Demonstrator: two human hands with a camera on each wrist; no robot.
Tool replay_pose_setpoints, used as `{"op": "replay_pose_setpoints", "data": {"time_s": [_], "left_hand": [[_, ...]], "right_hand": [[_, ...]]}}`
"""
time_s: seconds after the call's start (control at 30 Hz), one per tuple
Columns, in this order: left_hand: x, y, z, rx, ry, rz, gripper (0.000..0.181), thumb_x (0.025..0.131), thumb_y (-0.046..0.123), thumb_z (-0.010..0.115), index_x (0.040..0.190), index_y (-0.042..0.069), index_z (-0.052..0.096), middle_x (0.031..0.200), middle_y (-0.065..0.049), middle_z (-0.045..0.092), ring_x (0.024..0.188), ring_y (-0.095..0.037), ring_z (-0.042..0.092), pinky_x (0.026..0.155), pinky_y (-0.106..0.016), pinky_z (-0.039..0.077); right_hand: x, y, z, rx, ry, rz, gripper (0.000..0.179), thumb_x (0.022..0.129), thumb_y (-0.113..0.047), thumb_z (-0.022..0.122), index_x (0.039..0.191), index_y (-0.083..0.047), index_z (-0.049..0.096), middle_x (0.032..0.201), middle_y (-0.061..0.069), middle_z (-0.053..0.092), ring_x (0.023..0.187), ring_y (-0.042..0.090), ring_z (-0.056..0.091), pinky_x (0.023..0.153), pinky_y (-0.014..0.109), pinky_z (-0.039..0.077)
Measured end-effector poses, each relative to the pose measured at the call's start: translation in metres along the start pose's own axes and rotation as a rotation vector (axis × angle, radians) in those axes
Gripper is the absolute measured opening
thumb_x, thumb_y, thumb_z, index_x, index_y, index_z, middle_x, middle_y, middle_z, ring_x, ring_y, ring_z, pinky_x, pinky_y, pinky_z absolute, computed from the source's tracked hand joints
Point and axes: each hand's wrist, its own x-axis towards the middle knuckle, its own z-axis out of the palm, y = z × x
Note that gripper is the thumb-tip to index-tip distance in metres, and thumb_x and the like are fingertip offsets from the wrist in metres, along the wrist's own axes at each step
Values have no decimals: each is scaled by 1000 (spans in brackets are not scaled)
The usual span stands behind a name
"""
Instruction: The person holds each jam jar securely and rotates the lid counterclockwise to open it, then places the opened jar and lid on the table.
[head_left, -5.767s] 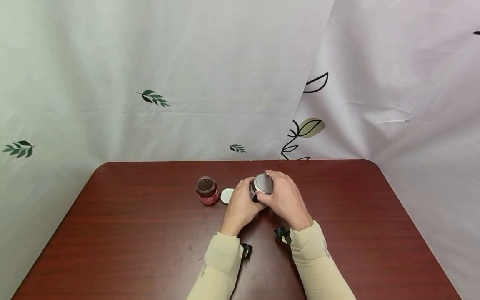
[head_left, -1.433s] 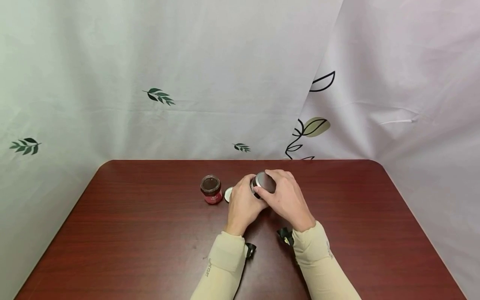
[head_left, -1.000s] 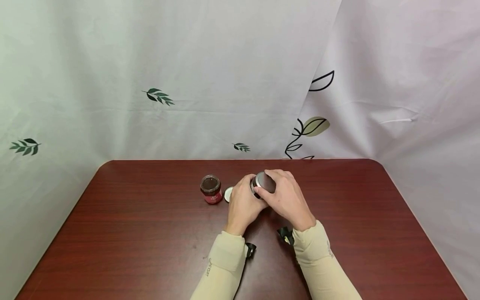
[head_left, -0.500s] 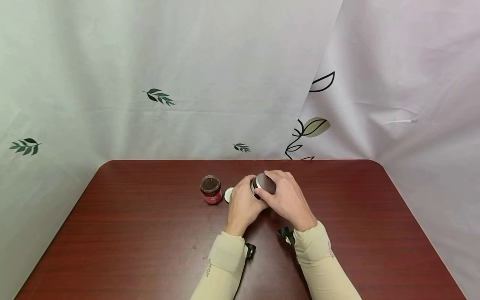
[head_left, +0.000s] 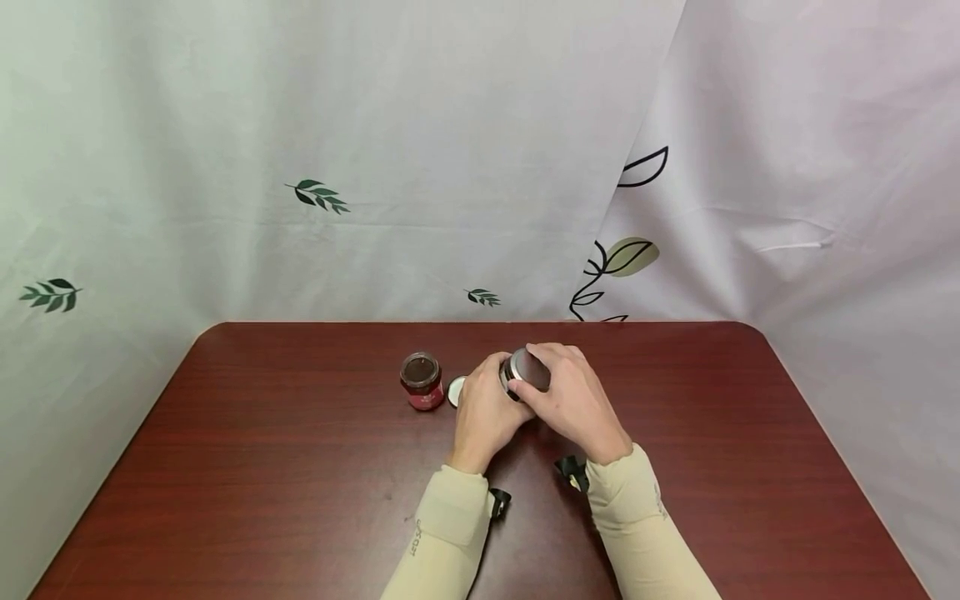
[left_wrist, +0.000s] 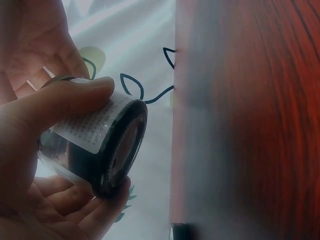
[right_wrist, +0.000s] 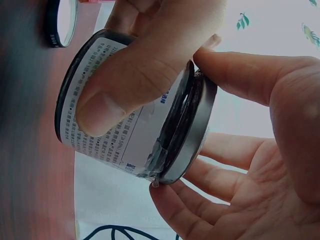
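Note:
My left hand (head_left: 487,408) grips a dark glass jar (left_wrist: 75,155) around its body, thumb along the white printed label (right_wrist: 145,132). My right hand (head_left: 573,400) holds the same jar by its silver metal lid (head_left: 529,367), thumb and fingertips at the lid's rim. In the right wrist view the lid sits on the jar, and torn clear film (right_wrist: 157,157) hangs at its edge. The jar is held tilted, its base facing away from the lid hand in the left wrist view. Fingers hide part of the jar in every view.
To the left of my hands stands a lidless dark jar (head_left: 422,382) with a red label. Beside it lies a lid (head_left: 456,391), white inside up, partly covered by my left hand. The brown table (head_left: 300,467) meets a white leaf-patterned curtain (head_left: 420,167) at the back.
Since the earliest frame my right fingers and thumb have shifted round the lid and cover more of it. Over the last second both hands have stayed nearly in place on the jar.

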Motion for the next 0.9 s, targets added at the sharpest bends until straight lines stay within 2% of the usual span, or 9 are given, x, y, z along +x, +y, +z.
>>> {"op": "replay_pose_setpoints", "data": {"time_s": [0.9], "left_hand": [[-1,-2,1,-2,9,15,61,71,26,85,123,1,63,111,-13,69,99,-28,67,89,-41,53]], "right_hand": [[-1,-1,-1,-38,-19,-14,57,88,-31,77,130,4,63,130,19,63,119,37,56,99,47,46]]}}
